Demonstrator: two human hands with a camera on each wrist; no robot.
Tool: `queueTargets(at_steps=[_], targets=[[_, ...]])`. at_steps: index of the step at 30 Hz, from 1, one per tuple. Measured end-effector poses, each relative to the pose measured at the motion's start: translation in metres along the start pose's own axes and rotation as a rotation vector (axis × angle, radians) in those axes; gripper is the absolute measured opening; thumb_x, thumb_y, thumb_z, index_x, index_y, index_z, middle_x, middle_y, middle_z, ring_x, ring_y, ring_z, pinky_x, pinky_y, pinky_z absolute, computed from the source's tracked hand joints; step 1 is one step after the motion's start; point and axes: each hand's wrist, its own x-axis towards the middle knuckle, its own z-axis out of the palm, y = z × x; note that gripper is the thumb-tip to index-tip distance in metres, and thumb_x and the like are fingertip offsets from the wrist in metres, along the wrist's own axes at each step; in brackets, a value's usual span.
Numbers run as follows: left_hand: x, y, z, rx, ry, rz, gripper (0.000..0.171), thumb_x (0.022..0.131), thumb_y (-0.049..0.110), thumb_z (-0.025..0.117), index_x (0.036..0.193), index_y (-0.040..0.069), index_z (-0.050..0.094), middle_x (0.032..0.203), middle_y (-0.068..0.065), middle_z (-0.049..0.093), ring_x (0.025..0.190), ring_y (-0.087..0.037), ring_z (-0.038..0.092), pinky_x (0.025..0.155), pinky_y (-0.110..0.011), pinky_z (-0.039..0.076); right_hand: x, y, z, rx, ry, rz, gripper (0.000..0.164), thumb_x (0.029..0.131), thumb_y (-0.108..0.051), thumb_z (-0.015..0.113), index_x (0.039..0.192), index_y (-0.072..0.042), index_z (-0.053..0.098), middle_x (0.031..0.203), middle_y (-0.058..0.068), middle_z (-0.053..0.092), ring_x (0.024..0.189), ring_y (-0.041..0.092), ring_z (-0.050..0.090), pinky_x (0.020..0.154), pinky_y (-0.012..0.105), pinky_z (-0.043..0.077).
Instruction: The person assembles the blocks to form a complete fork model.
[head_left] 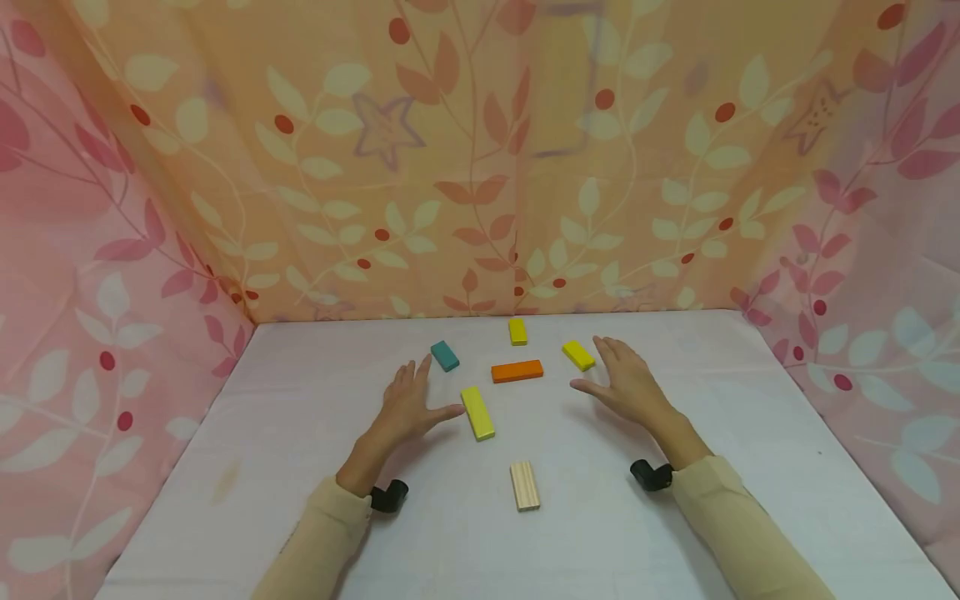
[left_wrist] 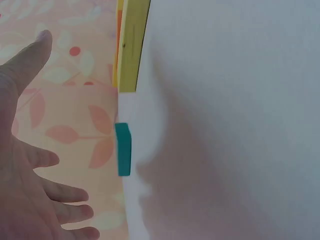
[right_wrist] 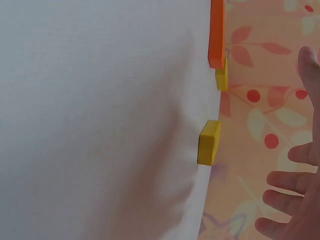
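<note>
My left hand (head_left: 408,404) hovers over the white table with thumb and fingers spread. It holds nothing. Nearest to it are a long lime-yellow block (head_left: 477,413) beside the thumb tip and a teal block (head_left: 445,356) just past the fingertips. My right hand (head_left: 628,385), likewise spread and holding nothing, is near a small yellow block (head_left: 578,355). Between the hands lies an orange block (head_left: 517,372), with another small yellow block (head_left: 517,332) behind it. Closer to me is a plain wooden block (head_left: 525,486) with striped grain. In the wrist views both hands appear apart from the blocks.
A white cloth covers the tabletop (head_left: 592,542). Floral curtains stand at the back (head_left: 480,167), left (head_left: 75,333) and right (head_left: 885,292) of it. Each wrist wears a small black camera, such as the left camera (head_left: 390,497).
</note>
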Motion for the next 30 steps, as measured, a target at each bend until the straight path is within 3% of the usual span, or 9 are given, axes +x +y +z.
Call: queueTargets(at_steps=[7, 12, 18, 30], targets=[[0.002, 0.009, 0.008, -0.046, -0.02, 0.009, 0.111, 0.077, 0.058, 0.074, 0.156, 0.007, 0.015, 0.16, -0.025, 0.019, 0.149, -0.042, 0.016, 0.12, -0.059, 0.015, 0.011, -0.009, 0.005, 0.042, -0.061, -0.001, 0.098, 0.084, -0.066, 0.061, 0.154, -0.007, 0.026, 0.155, 0.023, 0.032, 0.142, 0.043, 0.03, 0.114, 0.062, 0.027], [0.003, 0.014, 0.016, -0.075, -0.035, 0.01, 0.112, 0.076, 0.057, 0.075, 0.156, 0.007, 0.016, 0.161, -0.021, 0.021, 0.148, -0.038, 0.021, 0.118, -0.057, 0.024, 0.02, -0.016, 0.009, 0.112, -0.09, 0.002, 0.094, 0.084, -0.063, 0.064, 0.153, -0.009, 0.029, 0.156, 0.02, 0.033, 0.143, 0.041, 0.03, 0.113, 0.062, 0.029], [0.004, 0.02, 0.025, -0.091, -0.055, -0.007, 0.114, 0.073, 0.059, 0.077, 0.155, 0.007, 0.018, 0.16, -0.017, 0.025, 0.146, -0.036, 0.027, 0.115, -0.055, 0.031, 0.03, -0.023, 0.013, 0.174, -0.095, -0.063, 0.087, 0.085, -0.056, 0.066, 0.15, -0.007, 0.036, 0.153, 0.02, 0.037, 0.141, 0.041, 0.033, 0.113, 0.061, 0.03], [0.006, 0.029, 0.037, -0.075, -0.131, -0.034, 0.112, 0.071, 0.055, 0.081, 0.154, 0.006, 0.023, 0.158, -0.018, 0.028, 0.144, -0.035, 0.032, 0.114, -0.055, 0.033, 0.052, -0.04, 0.027, 0.174, -0.175, -0.143, 0.076, 0.087, -0.047, 0.068, 0.146, -0.005, 0.044, 0.146, 0.023, 0.046, 0.135, 0.041, 0.042, 0.112, 0.058, 0.034]])
